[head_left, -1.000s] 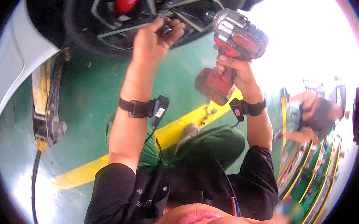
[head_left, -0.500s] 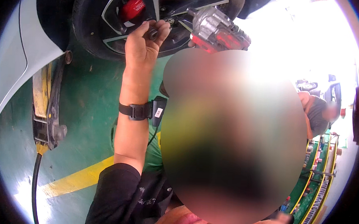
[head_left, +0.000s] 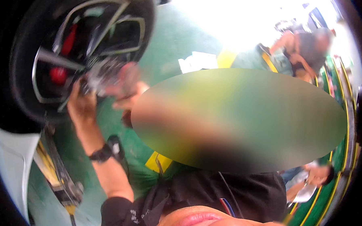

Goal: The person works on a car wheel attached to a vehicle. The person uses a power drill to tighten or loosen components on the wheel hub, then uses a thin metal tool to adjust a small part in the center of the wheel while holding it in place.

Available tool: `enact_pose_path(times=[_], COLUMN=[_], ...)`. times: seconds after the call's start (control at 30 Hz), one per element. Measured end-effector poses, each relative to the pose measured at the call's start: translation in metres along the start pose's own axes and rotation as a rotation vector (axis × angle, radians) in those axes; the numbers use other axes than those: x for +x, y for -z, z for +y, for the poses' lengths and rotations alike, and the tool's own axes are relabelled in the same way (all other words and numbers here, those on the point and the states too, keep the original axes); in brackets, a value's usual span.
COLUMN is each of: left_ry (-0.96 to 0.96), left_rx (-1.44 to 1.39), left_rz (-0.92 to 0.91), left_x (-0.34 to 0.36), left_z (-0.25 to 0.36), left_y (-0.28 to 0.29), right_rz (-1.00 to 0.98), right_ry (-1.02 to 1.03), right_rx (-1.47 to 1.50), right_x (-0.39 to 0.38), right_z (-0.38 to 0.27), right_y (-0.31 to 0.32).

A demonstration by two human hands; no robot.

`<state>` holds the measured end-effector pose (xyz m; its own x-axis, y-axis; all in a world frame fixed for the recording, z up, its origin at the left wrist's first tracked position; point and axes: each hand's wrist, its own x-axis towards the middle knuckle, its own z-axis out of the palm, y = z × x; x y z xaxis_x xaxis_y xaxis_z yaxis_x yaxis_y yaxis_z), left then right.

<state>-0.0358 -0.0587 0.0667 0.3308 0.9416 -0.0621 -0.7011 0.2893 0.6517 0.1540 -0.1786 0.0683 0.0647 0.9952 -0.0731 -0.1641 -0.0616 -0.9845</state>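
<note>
A car wheel (head_left: 47, 22) with dark and silver spokes and a red caliper (head_left: 58, 75) fills the upper left. A blurred silver and red impact wrench (head_left: 112, 77) points into its hub, the tip hidden by motion blur. My left hand (head_left: 81, 102) is at the spokes just below the wrench nose, fingers curled round something dark that I cannot make out. My right hand (head_left: 129, 94) grips the wrench handle, partly covered by a large blurred patch.
A yellow floor jack (head_left: 51, 168) stands under the car beside a pale body panel (head_left: 9, 162). White papers (head_left: 197, 62) lie on the floor. Two other people (head_left: 309, 50) (head_left: 307, 181) are at the right, along yellow-edged green racks (head_left: 340, 79).
The view has turned, so the wheel sits further left and larger. The wrench has moved from right of my left hand onto the hub area, where both hands now meet.
</note>
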Motion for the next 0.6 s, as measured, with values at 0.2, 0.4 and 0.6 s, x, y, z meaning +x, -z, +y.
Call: enact_pose_path(times=[0.2, 0.4, 0.6], left_ry=[0.205, 0.060, 0.106], left_rx=[-0.021, 0.177, 0.175], left_rz=[-0.263, 0.095, 0.102], left_x=[-0.013, -0.011, -0.020], left_z=[-0.009, 0.007, -0.012], left_y=[-0.016, -0.004, -0.036], right_rz=[-0.070, -0.057, 0.004], right_ry=[-0.027, -0.004, 0.085], right_rx=[-0.210, -0.346, -0.395], right_x=[-0.032, -0.023, -0.031], right_z=[-0.041, -0.024, -0.025], right_y=[0.009, -0.002, 0.010])
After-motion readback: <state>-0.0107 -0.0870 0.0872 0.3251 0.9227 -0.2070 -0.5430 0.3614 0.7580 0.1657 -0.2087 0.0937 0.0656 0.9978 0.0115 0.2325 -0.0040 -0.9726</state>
